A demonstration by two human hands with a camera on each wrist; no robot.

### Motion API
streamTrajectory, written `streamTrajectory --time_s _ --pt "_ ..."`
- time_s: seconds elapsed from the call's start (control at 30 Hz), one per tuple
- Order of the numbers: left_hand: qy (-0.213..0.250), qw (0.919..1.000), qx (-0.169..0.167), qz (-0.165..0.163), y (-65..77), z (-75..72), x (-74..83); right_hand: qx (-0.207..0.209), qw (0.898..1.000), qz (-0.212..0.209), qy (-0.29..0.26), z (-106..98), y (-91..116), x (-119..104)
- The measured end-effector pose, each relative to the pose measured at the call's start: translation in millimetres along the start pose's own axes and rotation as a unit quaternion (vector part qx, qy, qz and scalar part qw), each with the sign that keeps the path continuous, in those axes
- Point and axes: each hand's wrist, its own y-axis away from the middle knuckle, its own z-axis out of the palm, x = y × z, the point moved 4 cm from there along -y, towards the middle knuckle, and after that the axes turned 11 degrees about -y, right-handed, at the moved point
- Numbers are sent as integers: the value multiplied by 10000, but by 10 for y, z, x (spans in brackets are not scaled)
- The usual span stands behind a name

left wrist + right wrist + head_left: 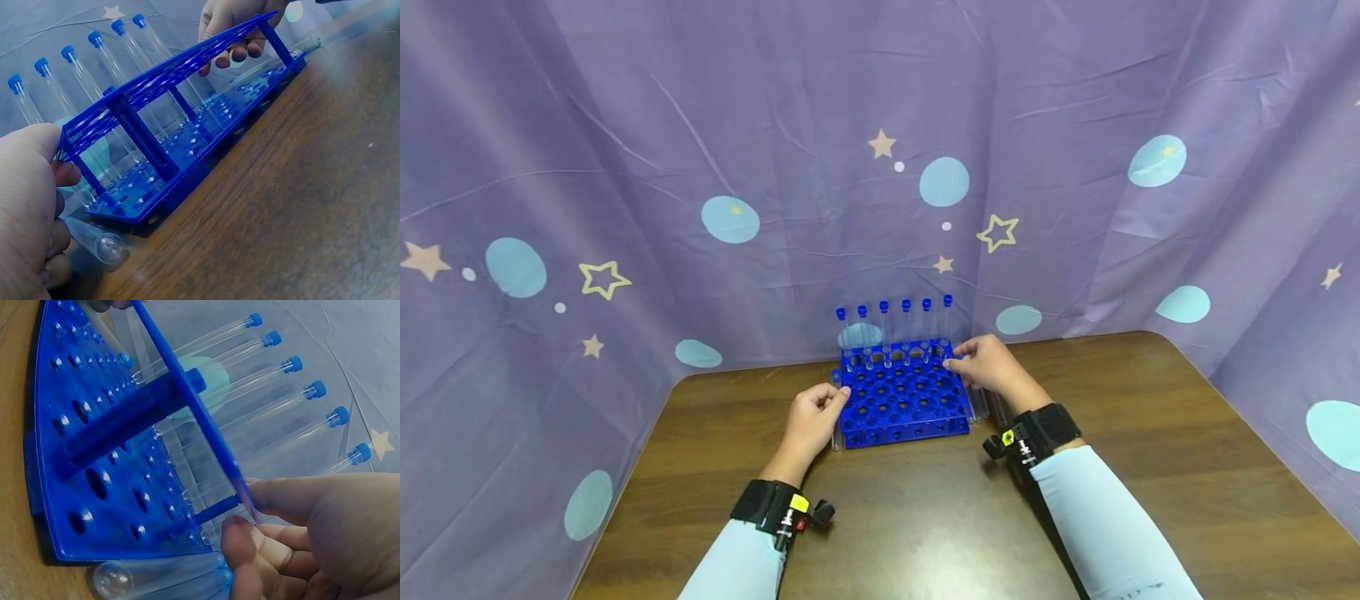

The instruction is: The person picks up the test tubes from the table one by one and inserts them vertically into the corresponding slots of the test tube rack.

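The left wrist view shows posts (142, 134) between the rack's (910, 422) levels, which the head view hides. The left hand (810, 421) pinches one end of the rack, a loose tube (95, 240) just below its fingers. The right hand (991, 364) pinches the other end, loose tubes (162, 575) beneath; six capped tubes (886, 329) stand between both hands.

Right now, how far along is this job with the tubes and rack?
Done, it seems: six capped tubes stand in the back row of the blue rack. In hand: the left hand and right hand grip opposite ends of its top. Probably left: the loose tubes lying on the table beside both ends, since front holes are vacant.
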Motion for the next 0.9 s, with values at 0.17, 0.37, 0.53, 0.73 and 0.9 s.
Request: streamTrajectory --time_s 0.17,0.37,0.53,0.73,0.9 --pt "-21 9997 189 -127 4 -35 -10 -3 9999 104 -121 10 -24 12" --pt "-265 9955 545 -730 12 -95 -6 -20 9994 226 -268 27 -26 59" --pt "-803 9891 456 -1149 -7 -120 1 -4 9995 170 -272 27 -10 60" --pt "-1416 9832 -94 -1145 -50 -135 18 -17 9993 164 -322 18 -2 61" --pt "-1814 9758 -477 -1124 -54 -141 78 -19 9992 169 -353 18 1 71"
